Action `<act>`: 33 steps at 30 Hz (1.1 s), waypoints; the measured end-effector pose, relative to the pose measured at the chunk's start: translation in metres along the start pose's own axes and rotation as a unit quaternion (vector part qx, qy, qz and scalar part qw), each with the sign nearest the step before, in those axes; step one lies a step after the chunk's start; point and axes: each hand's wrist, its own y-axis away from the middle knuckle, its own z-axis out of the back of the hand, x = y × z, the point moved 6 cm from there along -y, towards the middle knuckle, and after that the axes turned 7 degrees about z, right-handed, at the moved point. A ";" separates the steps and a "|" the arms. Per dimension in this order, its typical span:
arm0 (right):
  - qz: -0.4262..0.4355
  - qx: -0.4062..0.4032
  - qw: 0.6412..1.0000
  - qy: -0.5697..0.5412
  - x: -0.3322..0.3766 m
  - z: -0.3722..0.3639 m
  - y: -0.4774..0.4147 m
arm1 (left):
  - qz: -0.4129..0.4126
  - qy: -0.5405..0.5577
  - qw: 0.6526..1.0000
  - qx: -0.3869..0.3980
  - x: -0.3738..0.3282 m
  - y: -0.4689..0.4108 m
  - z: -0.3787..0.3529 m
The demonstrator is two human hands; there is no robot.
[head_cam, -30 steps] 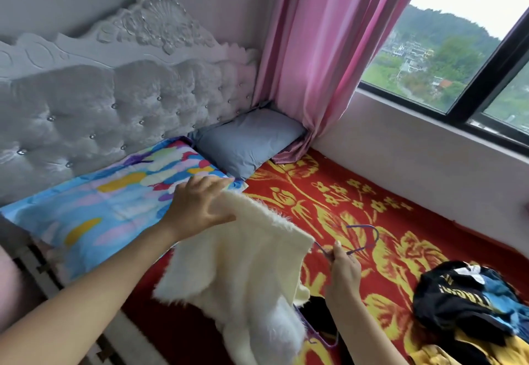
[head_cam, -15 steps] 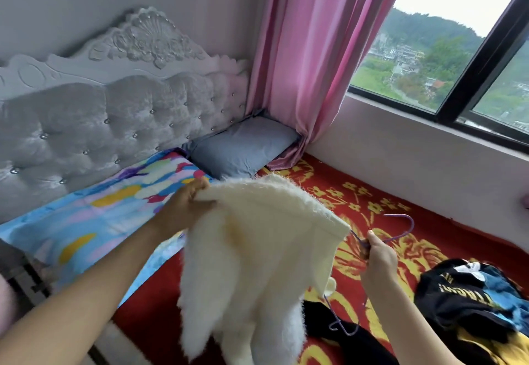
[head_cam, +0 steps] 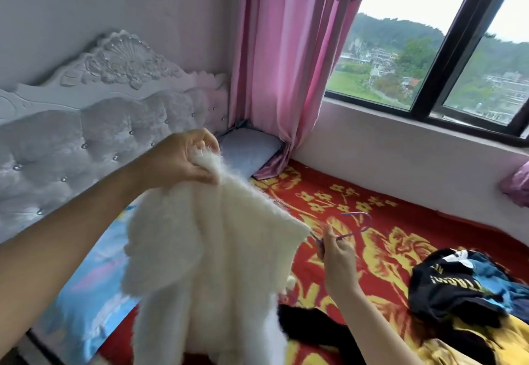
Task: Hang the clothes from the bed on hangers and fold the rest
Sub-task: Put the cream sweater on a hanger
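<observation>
My left hand (head_cam: pixel 177 161) pinches the sweater (head_cam: pixel 206 250), seemingly soft and limp, by its top edge; my right hand (head_cam: pixel 339 261) grips the thin hanger (head_cam: pixel 356 213).

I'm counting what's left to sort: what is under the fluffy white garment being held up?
Below the white garment, a black garment pokes out on the red bedspread, with a colourful pillow at its left. Whatever else lies beneath is covered.

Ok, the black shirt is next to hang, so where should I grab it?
Probably at the white-labelled collar: it lies topmost on the crumpled black shirt and faces up. Come from above, on the right, once the right hand frees the hanger.
</observation>
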 end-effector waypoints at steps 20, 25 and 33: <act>0.184 0.004 0.953 0.239 0.068 -0.051 0.027 | -0.170 -0.220 0.951 -0.138 -0.019 0.064 -0.098; 0.240 0.107 0.897 0.355 0.058 -0.069 0.046 | -0.185 -0.185 0.958 -0.121 -0.018 0.067 -0.102; 0.566 0.118 0.766 0.282 0.036 -0.023 0.080 | -0.088 -0.095 0.980 -0.149 0.002 0.055 -0.056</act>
